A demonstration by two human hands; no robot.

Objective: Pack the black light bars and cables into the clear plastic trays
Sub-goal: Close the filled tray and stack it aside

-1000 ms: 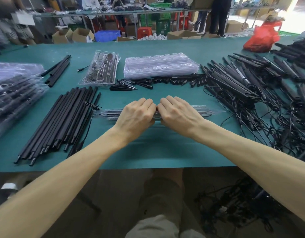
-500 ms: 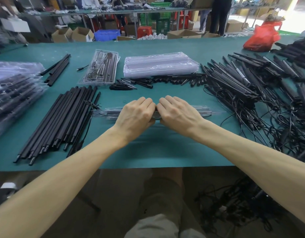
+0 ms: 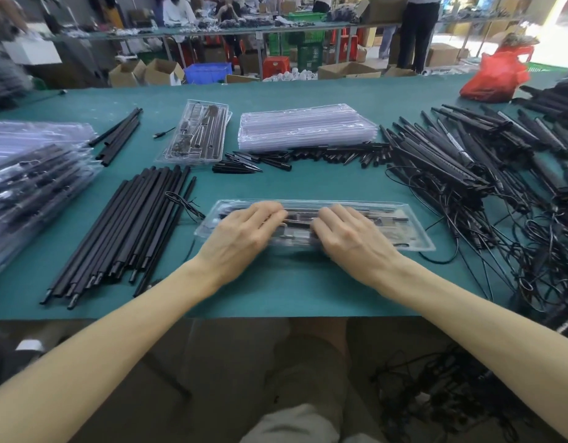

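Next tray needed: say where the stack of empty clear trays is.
Head view: the stack of empty clear trays lies far centre on the table, right of a lone filled tray, behind the row of small black pieces.

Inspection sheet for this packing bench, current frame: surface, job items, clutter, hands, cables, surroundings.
Surface: green table mat, stock on three sides.
Job's things: clear tray under both hands, black parts inside; loose black bars left; empty tray stack behind; filled trays far left.
Clutter: row of short black pieces; red bag back right.
Grippers: left hand and right hand press on the tray.
Cables: cable tangle among light bars at right; more under the table.
Surroundings: cardboard boxes, blue crate, people at other benches.
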